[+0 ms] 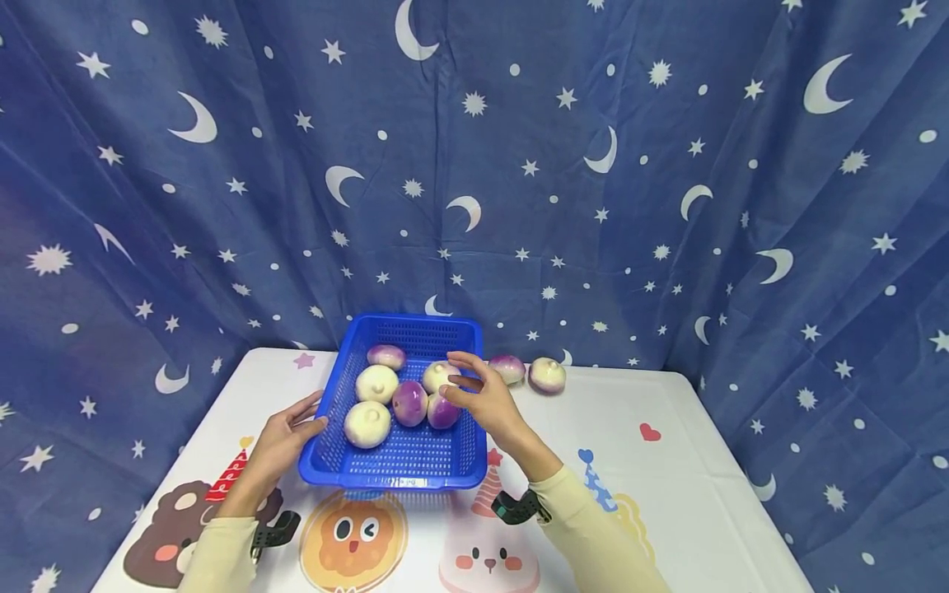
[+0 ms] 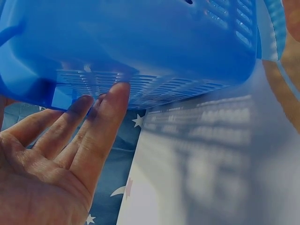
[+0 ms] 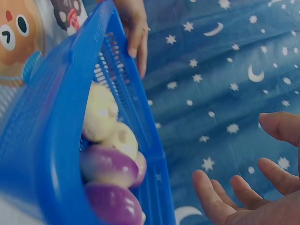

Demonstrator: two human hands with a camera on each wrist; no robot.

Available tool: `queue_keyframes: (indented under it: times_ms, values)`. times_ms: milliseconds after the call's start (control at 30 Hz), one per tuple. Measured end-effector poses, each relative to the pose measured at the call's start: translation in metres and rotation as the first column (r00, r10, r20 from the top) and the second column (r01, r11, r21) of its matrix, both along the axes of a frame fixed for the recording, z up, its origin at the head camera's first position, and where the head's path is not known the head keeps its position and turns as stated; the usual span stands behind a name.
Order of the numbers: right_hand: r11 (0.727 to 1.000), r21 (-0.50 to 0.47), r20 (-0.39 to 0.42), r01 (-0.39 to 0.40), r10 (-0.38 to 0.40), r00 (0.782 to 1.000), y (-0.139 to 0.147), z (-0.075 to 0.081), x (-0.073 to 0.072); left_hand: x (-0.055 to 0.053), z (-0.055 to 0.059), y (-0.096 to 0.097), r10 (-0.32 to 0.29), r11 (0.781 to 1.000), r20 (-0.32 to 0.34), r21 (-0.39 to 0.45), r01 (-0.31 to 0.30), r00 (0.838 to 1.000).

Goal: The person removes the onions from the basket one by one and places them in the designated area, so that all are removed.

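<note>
A blue plastic basket (image 1: 415, 480) holds several purple-and-white turnips, among them a white-topped turnip (image 1: 367, 424) and a purple turnip (image 1: 410, 403). My left hand (image 1: 280, 441) is at the basket's left side; its fingers (image 2: 96, 147) reach fairly straight against the slotted wall. Over the basket's right part, my right hand (image 1: 485, 402) overlaps the turnips there in the head view. The right wrist view shows that hand's fingers (image 3: 243, 192) spread apart with nothing between them.
Two more turnips lie on the table to the right of the basket, one purple turnip (image 1: 507, 369) and one white-topped turnip (image 1: 547, 375). A white table (image 1: 667, 461) with cartoon prints ends at a blue curtain (image 1: 519, 206) with moons and stars.
</note>
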State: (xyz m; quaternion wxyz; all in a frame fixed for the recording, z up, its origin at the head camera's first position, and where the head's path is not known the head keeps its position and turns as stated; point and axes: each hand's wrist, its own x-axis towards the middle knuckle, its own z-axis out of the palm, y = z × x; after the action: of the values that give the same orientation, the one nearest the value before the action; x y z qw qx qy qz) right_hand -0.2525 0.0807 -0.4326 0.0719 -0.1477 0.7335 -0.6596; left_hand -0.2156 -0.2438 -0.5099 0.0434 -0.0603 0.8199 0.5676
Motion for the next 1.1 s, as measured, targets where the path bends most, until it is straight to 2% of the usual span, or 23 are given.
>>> queue_keyframes:
  times_ms: [100, 433, 700, 933, 1100]
  values:
    - [0.999, 0.014, 0.003, -0.033, 0.033, 0.999, -0.012, 0.001, -0.001, 0.000, 0.000, 0.000, 0.002, 1.000, 0.001, 0.005, -0.002, 1.000]
    - [0.987, 0.038, 0.103, -0.157, 0.153, 0.983, -0.042, -0.005, -0.011, 0.000, -0.005, 0.003, 0.008, 1.000, 0.012, 0.013, -0.008, 1.000]
    - [0.978, 0.040, 0.240, -0.203, 0.188, 0.953, -0.061, -0.015, -0.019, 0.000, -0.003, 0.002, 0.013, 1.000, 0.010, 0.000, -0.013, 1.000]
    - [0.967, 0.083, 0.289, -0.241, 0.208, 0.935, -0.073, -0.021, -0.024, 0.001, 0.001, 0.001, 0.016, 1.000, 0.002, -0.004, -0.016, 1.000]
    - [0.946, 0.081, 0.340, -0.314, 0.270, 0.901, -0.079, -0.023, -0.029, 0.002, 0.002, 0.001, 0.019, 1.000, 0.004, -0.007, -0.018, 1.000]
